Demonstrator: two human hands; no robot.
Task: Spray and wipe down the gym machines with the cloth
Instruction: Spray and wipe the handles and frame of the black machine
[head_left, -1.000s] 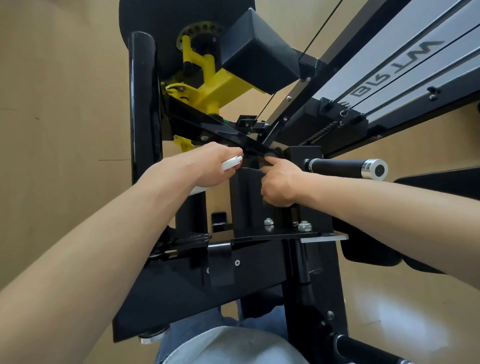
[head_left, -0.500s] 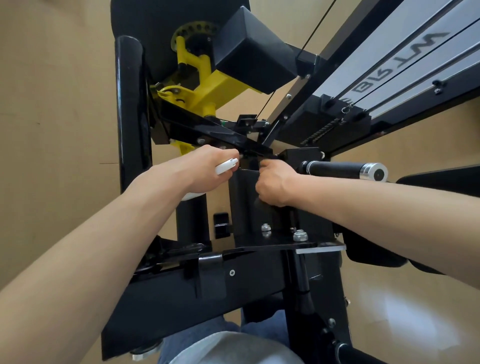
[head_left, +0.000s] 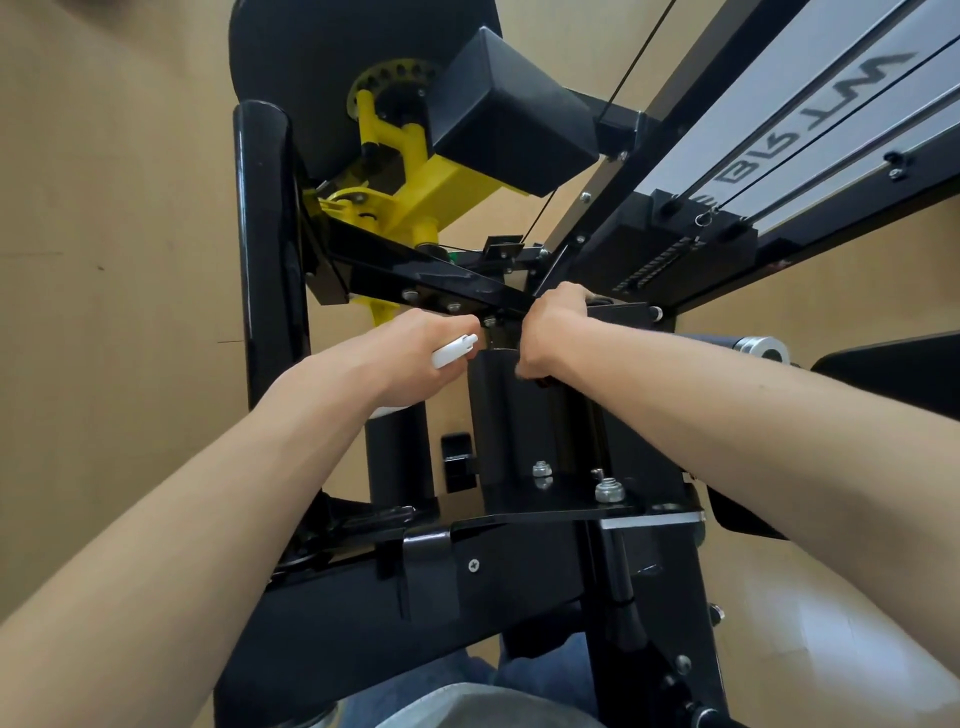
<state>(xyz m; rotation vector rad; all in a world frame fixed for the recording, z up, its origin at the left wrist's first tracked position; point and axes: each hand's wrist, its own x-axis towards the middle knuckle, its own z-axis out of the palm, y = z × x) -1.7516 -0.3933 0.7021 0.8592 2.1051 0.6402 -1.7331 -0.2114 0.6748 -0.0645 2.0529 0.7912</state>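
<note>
My left hand (head_left: 410, 351) is closed around a white spray bottle (head_left: 453, 353), whose nozzle sticks out toward the right. The bottle's body is hidden under my palm. My right hand (head_left: 556, 327) is clenched over the top edge of the machine's black upright bracket (head_left: 514, 431), just right of the nozzle. A scrap of dark cloth (head_left: 541, 383) barely shows beneath that palm; the rest of it is covered. Both hands sit where the black cross arm (head_left: 415, 273) meets the bracket.
A yellow pivot assembly (head_left: 431, 187) and a black padded block (head_left: 509, 135) rise behind the hands. A black roller pad (head_left: 262, 234) stands at left. A chrome-capped grip (head_left: 761, 349) juts right, under the grey weight-stack cover (head_left: 831, 119). Tan floor surrounds the machine.
My right hand has slid up from the bracket's face onto its top edge. My left hand with the bottle has stayed in about the same place.
</note>
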